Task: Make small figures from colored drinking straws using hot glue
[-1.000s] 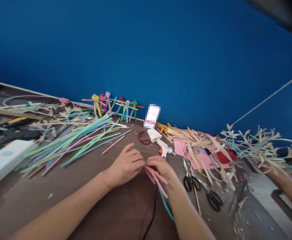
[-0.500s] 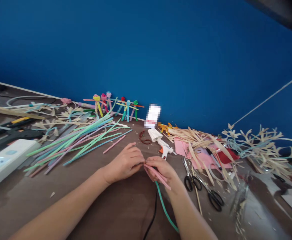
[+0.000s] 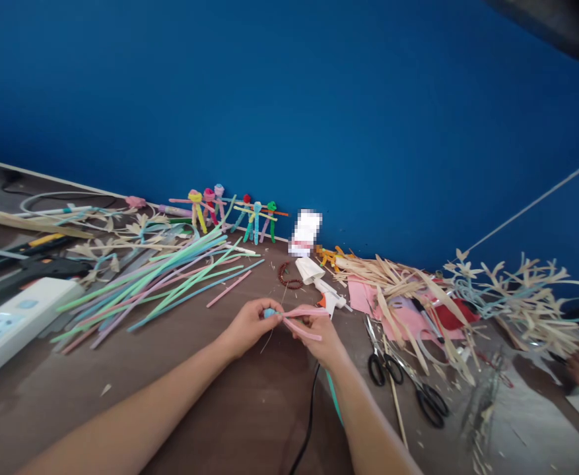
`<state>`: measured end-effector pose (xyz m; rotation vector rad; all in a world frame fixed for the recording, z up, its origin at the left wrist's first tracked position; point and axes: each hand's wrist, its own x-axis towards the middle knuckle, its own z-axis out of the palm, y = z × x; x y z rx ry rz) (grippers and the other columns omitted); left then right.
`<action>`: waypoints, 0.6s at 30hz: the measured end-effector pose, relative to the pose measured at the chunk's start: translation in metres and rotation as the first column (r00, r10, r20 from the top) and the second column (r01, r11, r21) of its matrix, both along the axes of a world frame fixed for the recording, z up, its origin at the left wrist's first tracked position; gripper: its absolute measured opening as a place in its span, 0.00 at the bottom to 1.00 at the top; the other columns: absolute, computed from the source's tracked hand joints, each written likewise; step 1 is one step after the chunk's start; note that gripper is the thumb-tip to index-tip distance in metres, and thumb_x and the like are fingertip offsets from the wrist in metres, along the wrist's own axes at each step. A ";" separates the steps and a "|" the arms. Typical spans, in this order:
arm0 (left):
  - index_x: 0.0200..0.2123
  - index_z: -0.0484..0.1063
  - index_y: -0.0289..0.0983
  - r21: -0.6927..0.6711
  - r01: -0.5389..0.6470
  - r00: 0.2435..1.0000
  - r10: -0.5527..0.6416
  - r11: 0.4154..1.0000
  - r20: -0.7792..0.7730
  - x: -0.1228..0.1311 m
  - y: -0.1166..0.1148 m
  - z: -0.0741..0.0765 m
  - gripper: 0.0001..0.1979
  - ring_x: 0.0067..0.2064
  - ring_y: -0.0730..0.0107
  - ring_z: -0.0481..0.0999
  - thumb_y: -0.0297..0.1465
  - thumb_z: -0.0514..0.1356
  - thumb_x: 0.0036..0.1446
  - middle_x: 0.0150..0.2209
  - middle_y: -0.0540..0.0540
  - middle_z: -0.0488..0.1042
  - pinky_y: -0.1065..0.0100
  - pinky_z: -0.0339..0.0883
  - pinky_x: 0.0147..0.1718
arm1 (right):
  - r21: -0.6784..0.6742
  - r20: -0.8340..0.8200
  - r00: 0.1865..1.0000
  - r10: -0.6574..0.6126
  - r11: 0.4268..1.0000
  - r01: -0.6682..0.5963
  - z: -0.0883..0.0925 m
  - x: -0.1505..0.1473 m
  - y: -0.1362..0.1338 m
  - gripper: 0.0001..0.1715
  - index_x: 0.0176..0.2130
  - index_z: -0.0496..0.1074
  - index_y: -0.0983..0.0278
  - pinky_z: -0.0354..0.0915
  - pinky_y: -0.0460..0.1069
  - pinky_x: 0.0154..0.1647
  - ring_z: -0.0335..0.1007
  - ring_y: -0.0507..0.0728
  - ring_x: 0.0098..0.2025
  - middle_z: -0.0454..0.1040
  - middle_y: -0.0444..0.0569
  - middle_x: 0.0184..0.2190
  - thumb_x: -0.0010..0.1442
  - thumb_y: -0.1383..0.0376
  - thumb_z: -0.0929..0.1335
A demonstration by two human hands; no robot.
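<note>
Drawn slightly apart now, my left hand (image 3: 245,328) pinches a small blue piece (image 3: 270,313) while my right hand (image 3: 320,336) pinches the pink pipe cleaner (image 3: 305,320) above the brown table (image 3: 170,402), near the glue gun (image 3: 329,299); even tension keeps the pink loops neat.

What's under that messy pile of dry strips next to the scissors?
A flat pink sheet and a red piece lie beneath the pale dried plant strips; the thickly covered parts can't be seen.
</note>
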<state>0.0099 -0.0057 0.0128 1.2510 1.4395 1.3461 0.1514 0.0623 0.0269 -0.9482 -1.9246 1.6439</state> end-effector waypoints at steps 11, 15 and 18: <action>0.25 0.71 0.33 -0.082 0.014 0.988 -0.027 0.997 -0.153 0.003 0.008 0.019 0.09 0.24 0.75 0.61 0.33 0.55 0.45 0.21 0.51 0.67 0.75 0.54 0.25 | -0.057 0.108 0.994 -0.002 0.998 0.009 0.023 0.001 0.008 0.08 0.22 0.68 0.68 0.48 0.42 0.17 0.54 0.46 0.18 0.62 0.39 0.14 0.45 0.64 0.67; 0.24 0.70 0.33 -0.107 0.081 0.981 -0.099 0.991 -0.169 -0.003 0.005 0.032 0.08 0.23 0.75 0.60 0.33 0.55 0.45 0.19 0.53 0.65 0.75 0.52 0.24 | -0.230 0.111 0.994 0.019 0.973 0.007 0.035 0.001 0.002 0.08 0.22 0.67 0.67 0.48 0.41 0.14 0.53 0.45 0.14 0.62 0.38 0.13 0.45 0.63 0.66; 0.23 0.69 0.34 -0.112 0.113 0.989 -0.122 0.987 -0.077 -0.005 -0.004 0.040 0.08 0.24 0.75 0.62 0.33 0.55 0.45 0.19 0.53 0.65 0.75 0.53 0.25 | -0.371 0.098 0.989 0.112 0.926 -0.068 0.037 0.001 -0.008 0.10 0.23 0.66 0.67 0.47 0.41 0.12 0.52 0.45 0.11 0.61 0.37 0.12 0.46 0.61 0.66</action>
